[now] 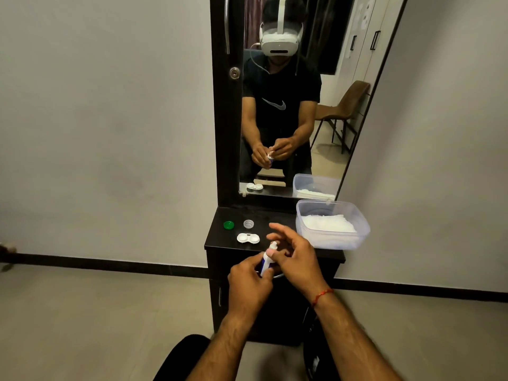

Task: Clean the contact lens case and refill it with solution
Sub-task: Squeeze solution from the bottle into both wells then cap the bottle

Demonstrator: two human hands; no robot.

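Note:
The white contact lens case [248, 238] lies open on the dark dresser top [220, 240], both wells uncapped. Behind it rest a green cap [228, 224] and a clear white cap [248, 223]. My left hand [248, 281] grips a small white and blue solution bottle [267, 262], held upright just in front of the dresser edge. My right hand [295, 257] is at the bottle's white top [273, 245], thumb and fingers pinching it, the other fingers spread above the case's right side.
A clear plastic tub [357, 237] holding white tissue sits at the right of the dresser top. A tall mirror [302, 127] stands behind and reflects the person, the case and the tub. Grey walls flank the narrow dresser; tiled floor lies below.

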